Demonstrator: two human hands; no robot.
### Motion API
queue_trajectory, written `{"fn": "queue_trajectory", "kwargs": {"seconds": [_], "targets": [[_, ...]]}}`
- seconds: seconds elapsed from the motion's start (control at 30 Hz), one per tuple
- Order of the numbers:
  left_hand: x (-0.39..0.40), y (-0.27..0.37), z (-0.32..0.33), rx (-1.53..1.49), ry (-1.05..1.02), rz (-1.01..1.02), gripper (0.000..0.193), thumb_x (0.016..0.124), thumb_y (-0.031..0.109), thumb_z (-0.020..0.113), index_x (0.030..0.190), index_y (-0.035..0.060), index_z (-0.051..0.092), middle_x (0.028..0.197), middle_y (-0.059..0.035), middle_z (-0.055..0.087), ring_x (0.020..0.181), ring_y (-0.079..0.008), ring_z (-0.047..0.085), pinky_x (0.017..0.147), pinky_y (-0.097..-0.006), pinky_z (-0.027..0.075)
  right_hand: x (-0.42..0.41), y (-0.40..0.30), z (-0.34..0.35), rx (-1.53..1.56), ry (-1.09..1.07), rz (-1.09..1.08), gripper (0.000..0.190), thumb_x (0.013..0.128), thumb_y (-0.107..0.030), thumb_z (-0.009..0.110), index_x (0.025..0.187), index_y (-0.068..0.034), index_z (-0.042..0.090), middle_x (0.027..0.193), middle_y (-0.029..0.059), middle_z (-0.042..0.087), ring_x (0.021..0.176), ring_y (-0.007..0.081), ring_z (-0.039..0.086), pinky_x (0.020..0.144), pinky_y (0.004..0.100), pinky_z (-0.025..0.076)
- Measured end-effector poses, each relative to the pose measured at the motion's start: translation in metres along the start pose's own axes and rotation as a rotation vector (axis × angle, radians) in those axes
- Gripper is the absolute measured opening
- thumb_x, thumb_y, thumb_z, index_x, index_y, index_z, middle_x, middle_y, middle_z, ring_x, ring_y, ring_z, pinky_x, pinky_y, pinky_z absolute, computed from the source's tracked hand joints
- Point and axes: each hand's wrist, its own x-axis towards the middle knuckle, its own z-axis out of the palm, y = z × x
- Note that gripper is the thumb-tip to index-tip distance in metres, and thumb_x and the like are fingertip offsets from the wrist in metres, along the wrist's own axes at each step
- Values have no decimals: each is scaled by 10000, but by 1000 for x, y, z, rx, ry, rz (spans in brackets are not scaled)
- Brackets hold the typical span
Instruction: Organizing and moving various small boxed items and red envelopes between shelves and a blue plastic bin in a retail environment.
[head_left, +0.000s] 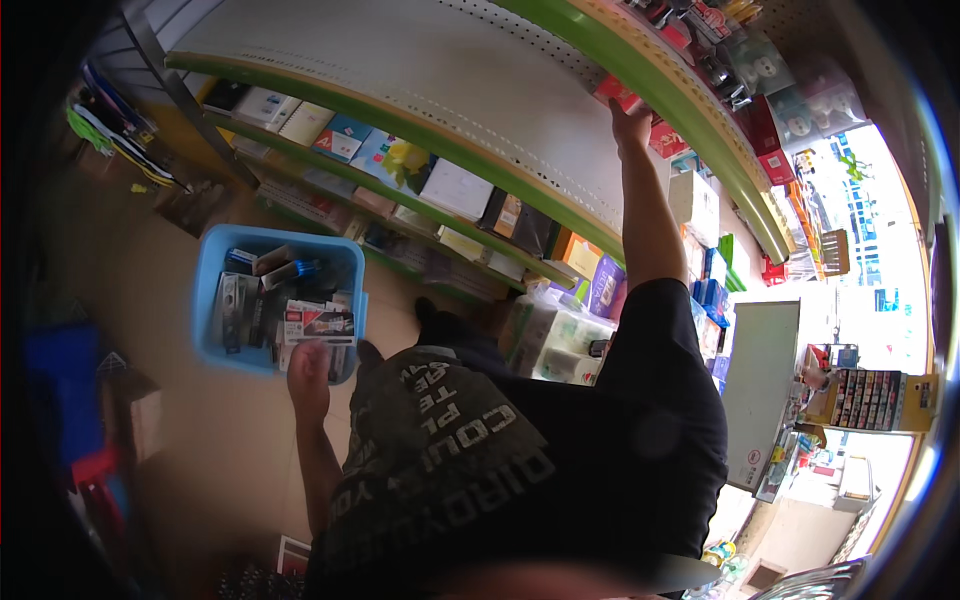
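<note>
My right hand (631, 124) reaches up to the shelf at the upper right, its fingers at a small red box (618, 91). The box appears gripped, though the shelf's edge partly hides the fingers. Low on the left, my blurred left hand (309, 367) is curled at the near rim of a light blue plastic bin (281, 237). Just beyond its fingers, a white, red and black packaged box (319, 324) lies over the bin's contents. Whether the left hand grips that box is unclear. Several dark and white packaged boxes (238, 307) fill the bin.
A pale perforated metal shelf (450, 82) with green edging spans the top. Notebooks (390, 154) line the shelf below. A green-edged upper shelf (675, 97) overhangs my right arm. Clear plastic-wrapped goods (566, 337) stand beside my legs. A blue object (64, 390) lies far left.
</note>
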Motion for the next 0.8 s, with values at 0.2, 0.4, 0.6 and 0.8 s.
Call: {"fn": "queue_trajectory", "kwargs": {"seconds": [0.2, 0.4, 0.6, 0.8], "targets": [[-12, 9, 24, 10, 124, -8, 154, 914, 95, 549, 1045, 15, 541, 968, -53, 571, 921, -123, 531, 819, -253, 423, 35, 6, 22, -77, -92, 3, 720, 730, -456, 704, 1281, -58, 464, 1266, 185, 508, 1133, 344, 513, 912, 423, 433], [-17, 2, 36, 57, 162, -29, 162, 900, 66, 551, 1053, 14, 549, 1005, -62, 575, 956, -146, 538, 856, -269, 423, 43, 22, 33, -73, -147, -17, 675, 712, -487, 707, 1225, -88, 526, 1202, 159, 560, 1083, 321, 552, 890, 416, 448], [-14, 5, 38, 40, 147, -2, 156, 902, 83, 562, 1044, 19, 548, 987, -54, 570, 949, -136, 535, 853, -264, 422, 36, 45, 24, -110, -76, 12, 634, 693, -517, 711, 1169, -117, 587, 1138, 132, 613, 1032, 298, 591, 868, 409, 463], [-7, 1, 28, 94, 114, -40, 150, 914, 93, 552, 1045, 22, 535, 962, -44, 563, 913, -122, 525, 825, -262, 423, 36, 84, 27, -233, -58, 82, 383, 739, -433, 686, 899, -86, 701, 812, 87, 690, 718, 242, 664, 688, 380, 517]]}}
